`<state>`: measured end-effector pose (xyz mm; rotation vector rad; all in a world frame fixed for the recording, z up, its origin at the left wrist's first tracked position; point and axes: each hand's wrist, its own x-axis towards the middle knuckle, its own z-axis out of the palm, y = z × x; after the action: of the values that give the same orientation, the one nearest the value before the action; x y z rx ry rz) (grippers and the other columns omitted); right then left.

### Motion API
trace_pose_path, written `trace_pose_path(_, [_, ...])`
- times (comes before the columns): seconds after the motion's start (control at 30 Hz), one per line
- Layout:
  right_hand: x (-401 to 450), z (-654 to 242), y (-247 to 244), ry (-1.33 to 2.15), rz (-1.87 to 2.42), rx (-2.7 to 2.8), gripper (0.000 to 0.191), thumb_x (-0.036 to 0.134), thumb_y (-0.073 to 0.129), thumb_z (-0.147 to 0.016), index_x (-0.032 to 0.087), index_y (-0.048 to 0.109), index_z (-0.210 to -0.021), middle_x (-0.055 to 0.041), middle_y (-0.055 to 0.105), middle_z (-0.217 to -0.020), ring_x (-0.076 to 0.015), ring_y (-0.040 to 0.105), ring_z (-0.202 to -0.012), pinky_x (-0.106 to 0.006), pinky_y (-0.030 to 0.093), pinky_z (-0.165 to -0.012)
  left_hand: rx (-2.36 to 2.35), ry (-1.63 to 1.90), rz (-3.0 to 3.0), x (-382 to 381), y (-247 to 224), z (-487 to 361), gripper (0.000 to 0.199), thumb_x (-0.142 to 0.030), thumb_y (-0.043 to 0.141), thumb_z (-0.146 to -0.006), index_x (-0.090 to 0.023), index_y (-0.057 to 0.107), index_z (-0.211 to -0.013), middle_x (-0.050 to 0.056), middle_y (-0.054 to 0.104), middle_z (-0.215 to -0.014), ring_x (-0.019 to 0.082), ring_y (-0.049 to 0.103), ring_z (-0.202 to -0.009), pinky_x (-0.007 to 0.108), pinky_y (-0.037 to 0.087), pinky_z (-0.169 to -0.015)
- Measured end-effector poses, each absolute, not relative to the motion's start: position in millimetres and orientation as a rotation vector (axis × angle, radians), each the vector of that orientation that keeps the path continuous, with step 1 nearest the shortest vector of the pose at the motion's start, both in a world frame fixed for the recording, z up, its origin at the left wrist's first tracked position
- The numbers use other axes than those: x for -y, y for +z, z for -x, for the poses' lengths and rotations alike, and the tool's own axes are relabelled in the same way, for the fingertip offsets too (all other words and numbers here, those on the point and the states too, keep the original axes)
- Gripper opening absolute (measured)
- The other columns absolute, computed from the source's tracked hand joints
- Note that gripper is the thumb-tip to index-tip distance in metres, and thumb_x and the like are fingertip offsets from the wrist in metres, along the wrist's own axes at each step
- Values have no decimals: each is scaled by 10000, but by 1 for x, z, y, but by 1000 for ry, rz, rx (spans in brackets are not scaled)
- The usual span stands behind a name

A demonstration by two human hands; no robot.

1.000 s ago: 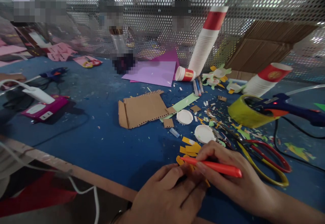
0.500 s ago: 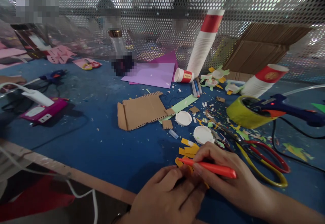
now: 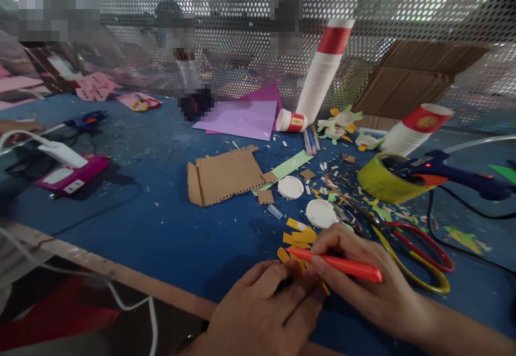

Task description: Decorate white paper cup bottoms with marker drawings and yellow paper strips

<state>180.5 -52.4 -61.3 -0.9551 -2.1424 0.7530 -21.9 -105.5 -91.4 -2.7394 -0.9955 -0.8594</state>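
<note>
Gripping a red marker (image 3: 342, 265) in our right hand (image 3: 374, 286), we point its tip left, the long axis running nearly crosswise, over orange paper (image 3: 282, 254) held by our left hand (image 3: 266, 302), fingers bent. Beyond the scrap-strewn blue tabletop (image 3: 161, 237) stands a perforated metal screen (image 3: 242, 28).

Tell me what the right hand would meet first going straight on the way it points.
Likely the orange paper strips just ahead of the right hand, though depth is hard to judge.
</note>
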Motion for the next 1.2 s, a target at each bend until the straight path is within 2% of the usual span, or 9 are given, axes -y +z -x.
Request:
trace_pose_path(0.2, [53,-182,-64,757,953,2161,48,202,562,-928,226,575,-887,34,643,-729,-83,617,-599,-177,512,-553,1021,-781,2779,110,-88,22,317,-269,572,-961,-194,634,-1263,-10,715,-1234,171,588,-1075,291,465,-949])
trace_pose_path(0.4, [53,-180,-63,817,937,2194,29,213,558,-935,216,580,-916,16,665,-772,-101,646,-649,-203,519,-591,1046,-748,2816,113,-81,22,352,-247,562,-954,-171,616,-1294,19,723,-1222,185,596,-1092,307,486,-983])
trace_pose_path(0.6, [55,-181,-63,835,927,2197,37,207,559,-934,213,590,-914,17,665,-781,-97,646,-664,-202,509,-601,1071,-730,2826,113,-82,23,338,-259,560,-963,-199,619,-1291,4,716,-1236,182,604,-1105,304,489,-985])
trace_pose_path(1.0, [54,-180,-59,853,897,2232,64,231,552,-941,215,602,-904,0,670,-770,-115,650,-653,-222,512,-574,1065,-730,2854,113,-80,22,336,-241,569,-952,-168,625,-1275,19,742,-1140,183,608,-1065,309,503,-964])
trace_pose_path(1.2, [53,-184,-61,798,942,2139,68,224,557,-941,224,597,-886,4,649,-759,-114,628,-639,-214,518,-570,1067,-737,2841,115,-76,21,312,-241,534,-975,-154,630,-1260,3,716,-1238,159,597,-1117,278,489,-1010])
